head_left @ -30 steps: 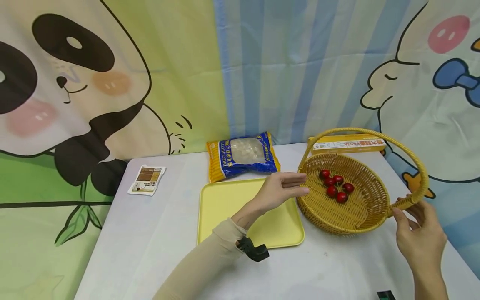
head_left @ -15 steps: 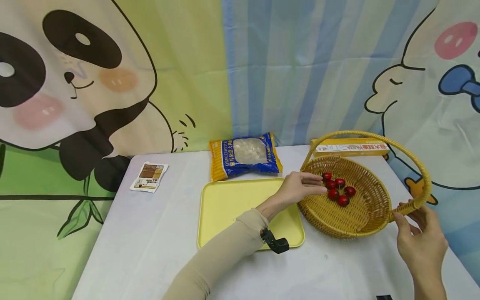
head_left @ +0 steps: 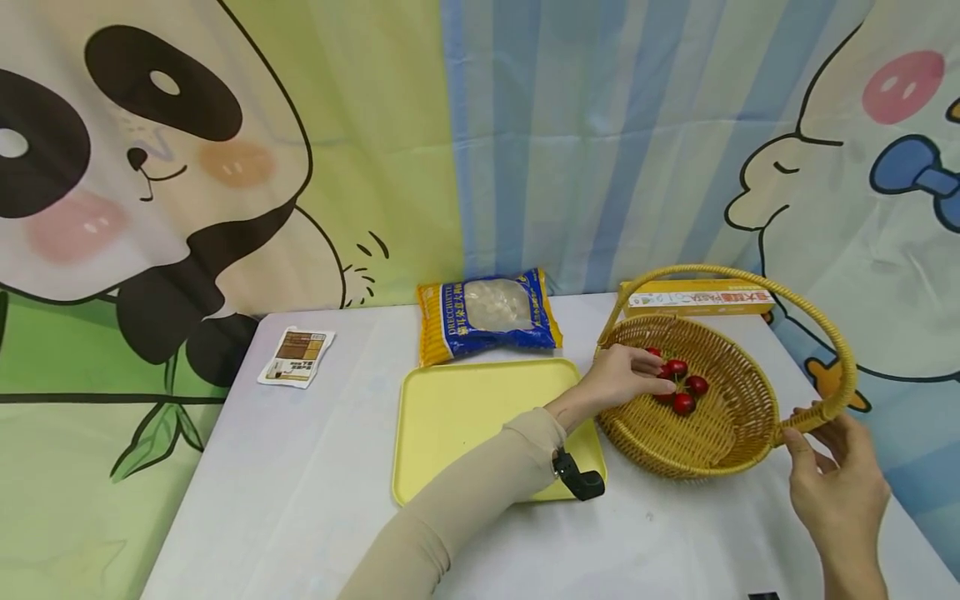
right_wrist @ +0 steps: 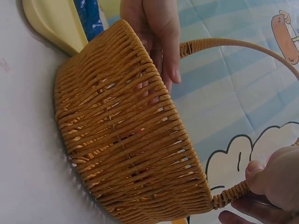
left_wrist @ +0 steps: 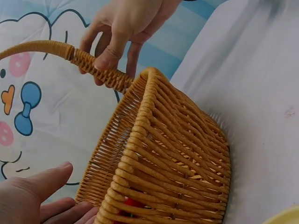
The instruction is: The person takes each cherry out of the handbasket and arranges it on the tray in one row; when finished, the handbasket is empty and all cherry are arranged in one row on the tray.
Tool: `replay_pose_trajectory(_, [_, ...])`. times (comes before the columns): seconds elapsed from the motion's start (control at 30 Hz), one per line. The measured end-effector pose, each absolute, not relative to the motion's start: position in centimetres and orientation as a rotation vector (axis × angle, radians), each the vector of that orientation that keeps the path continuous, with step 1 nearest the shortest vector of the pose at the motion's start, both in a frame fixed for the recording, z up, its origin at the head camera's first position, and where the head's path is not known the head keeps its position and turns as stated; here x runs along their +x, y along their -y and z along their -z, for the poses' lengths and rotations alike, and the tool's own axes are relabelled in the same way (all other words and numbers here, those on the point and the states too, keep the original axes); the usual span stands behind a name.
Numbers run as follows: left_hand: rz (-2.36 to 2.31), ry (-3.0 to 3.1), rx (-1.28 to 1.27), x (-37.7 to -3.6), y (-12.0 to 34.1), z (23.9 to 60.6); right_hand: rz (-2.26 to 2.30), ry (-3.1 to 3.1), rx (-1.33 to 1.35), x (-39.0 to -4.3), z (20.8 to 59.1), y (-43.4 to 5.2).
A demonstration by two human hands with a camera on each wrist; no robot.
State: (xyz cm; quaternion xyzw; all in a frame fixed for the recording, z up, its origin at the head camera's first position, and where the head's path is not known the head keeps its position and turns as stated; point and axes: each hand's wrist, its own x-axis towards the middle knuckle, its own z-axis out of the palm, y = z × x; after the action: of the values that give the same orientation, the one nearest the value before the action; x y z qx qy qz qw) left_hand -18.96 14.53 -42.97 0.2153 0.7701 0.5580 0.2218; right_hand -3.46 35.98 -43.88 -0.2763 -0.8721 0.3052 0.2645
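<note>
A round wicker basket (head_left: 716, 429) with a tall arched handle stands at the right of the table. Several red cherries (head_left: 683, 404) lie together inside it. My left hand (head_left: 628, 375) reaches over the basket's left rim, its fingers extended and partly covering the cherries. In the left wrist view the thumb of this left hand (left_wrist: 32, 193) is apart from the other fingers, with nothing between them. My right hand (head_left: 840, 479) pinches the foot of the handle at the right rim; the right wrist view shows the thumb and fingers around the handle (right_wrist: 230, 194).
A yellow tray (head_left: 457, 417) lies left of the basket, under my left forearm. Behind it rests a blue and yellow pasta bag (head_left: 491, 312). An orange pasta box (head_left: 693, 298) lies behind the basket, and a small white-brown packet (head_left: 296, 357) is at far left.
My left hand has moved right, from beside the basket's left rim to over the cherries. The right hand keeps its hold on the handle, and the basket stays in place.
</note>
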Motion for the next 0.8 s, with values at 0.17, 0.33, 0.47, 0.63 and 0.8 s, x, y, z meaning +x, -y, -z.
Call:
replay_pose_trajectory(0.17, [-1.432, -2.234, 0.544, -19.0, -15.8, 43.1, -0.817, 2.354, -0.732, -3.4, 44.0, -36.0])
replay_pose_trajectory(0.33, [-1.326, -2.357, 0.451, -19.5, -17.2, 43.3, -0.819, 2.336, -0.718, -3.5, 44.0, -36.1])
replay_pose_trajectory(0.47, [-1.231, -2.447, 0.435, -19.7, -18.2, 43.7, -0.814, 2.333, -0.704, -3.4, 44.2, -36.0])
replay_pose_trajectory(0.63, [-1.157, -2.525, 0.443, -19.8, -18.9, 44.3, -0.801, 2.318, -0.624, -3.3, 44.3, -36.0])
replay_pose_trajectory(0.8, [-1.187, -2.519, 0.435, -20.0, -19.5, 44.2, -0.800, 2.297, -0.580, -3.4, 44.2, -36.3])
